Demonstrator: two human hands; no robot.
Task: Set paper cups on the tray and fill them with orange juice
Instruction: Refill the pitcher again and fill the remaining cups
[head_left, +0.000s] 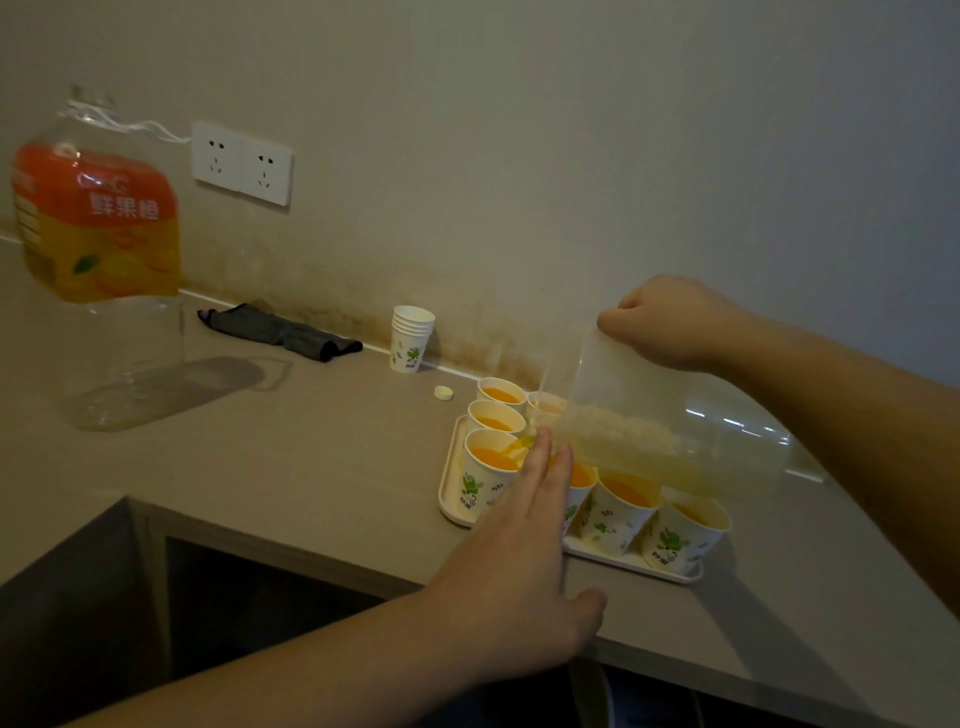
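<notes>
Right hand (670, 322) gripping tilted clear jug (649, 415) over tray (449, 493) of juice-filled paper cups (623, 501), left hand (519, 561) spread flat beside them

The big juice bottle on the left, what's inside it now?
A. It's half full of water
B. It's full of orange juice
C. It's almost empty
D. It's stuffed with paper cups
C. The big juice bottle looks clear below its orange label, with only a thin bit of liquid at the bottom, while the cups on the tray hold the orange juice.
</notes>
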